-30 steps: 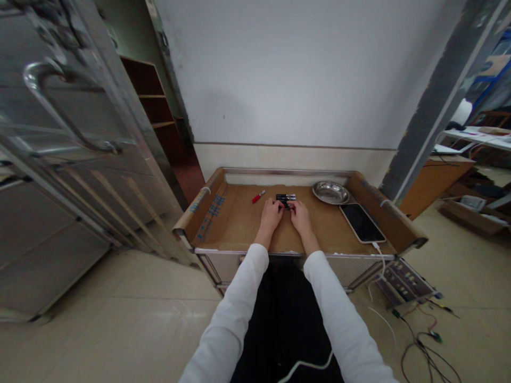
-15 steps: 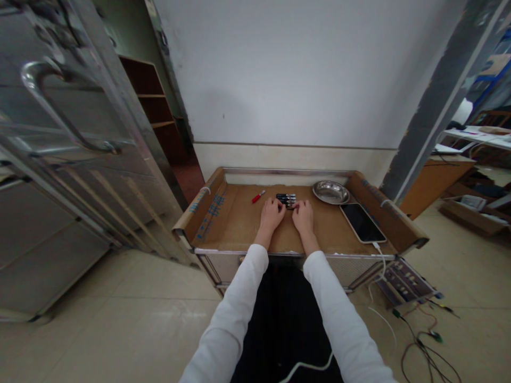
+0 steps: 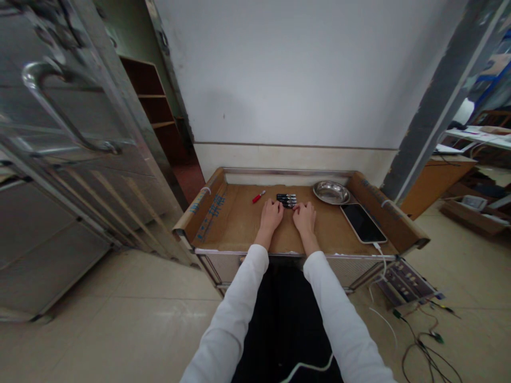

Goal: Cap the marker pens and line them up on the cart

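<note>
Moved slightly apart: left hand and right hand, fingers curled at the near corners of grouped black cylindrical pens with silvery ends, grip unclear. Cardboard-lined table also holds 1 shiny round metal dish.

Four black pens; one red pen, bowl, phone
</note>
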### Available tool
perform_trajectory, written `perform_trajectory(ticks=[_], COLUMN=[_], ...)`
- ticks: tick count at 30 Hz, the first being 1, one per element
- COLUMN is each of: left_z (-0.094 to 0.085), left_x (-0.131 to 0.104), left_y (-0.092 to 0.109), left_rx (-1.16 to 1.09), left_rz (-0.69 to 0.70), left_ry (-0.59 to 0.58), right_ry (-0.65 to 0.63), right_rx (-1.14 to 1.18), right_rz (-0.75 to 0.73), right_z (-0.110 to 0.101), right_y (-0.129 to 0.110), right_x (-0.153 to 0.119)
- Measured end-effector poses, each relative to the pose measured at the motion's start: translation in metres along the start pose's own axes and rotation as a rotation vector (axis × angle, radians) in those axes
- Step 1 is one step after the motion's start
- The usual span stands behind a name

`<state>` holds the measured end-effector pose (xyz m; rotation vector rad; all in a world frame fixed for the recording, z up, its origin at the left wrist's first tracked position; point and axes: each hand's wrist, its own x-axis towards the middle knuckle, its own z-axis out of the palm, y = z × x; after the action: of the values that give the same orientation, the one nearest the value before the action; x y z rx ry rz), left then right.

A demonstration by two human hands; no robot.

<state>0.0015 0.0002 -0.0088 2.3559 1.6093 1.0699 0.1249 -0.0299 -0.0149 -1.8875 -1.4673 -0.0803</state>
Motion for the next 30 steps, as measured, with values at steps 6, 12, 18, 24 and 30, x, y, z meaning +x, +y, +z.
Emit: perform_trajectory(ticks=[6,12,18,24,30], left_z=[0.0,-0.004,-0.001,0.005,-0.005], left_x=[-0.001,0.001,-0.003,-0.006,-0.006], left_y=[0.0,0.004,0.0,0.0,0.01], left_rx=[-0.003,0.036,0.067,0.145,0.307], left_rz=[0.009,-0.057,-0.289,-0.312,-0.459], left_ry=[0.003,0.084,0.34,0.229,0.197], right_ry=[0.036,0.005,0.004,0.01,0.053], right_rx=[-0.006,-0.036,-0.038,0.015,0.058], right_rz=[-0.018,-0.002,-0.008,0.008,-0.004], right_z=[0.001,-0.001,-0.004,-0.002,0.0], right_y=[0.0,-0.002,-0.004,-0.003,0.0], right_x=[-0.001,-0.001,-0.002,0.0,0.003])
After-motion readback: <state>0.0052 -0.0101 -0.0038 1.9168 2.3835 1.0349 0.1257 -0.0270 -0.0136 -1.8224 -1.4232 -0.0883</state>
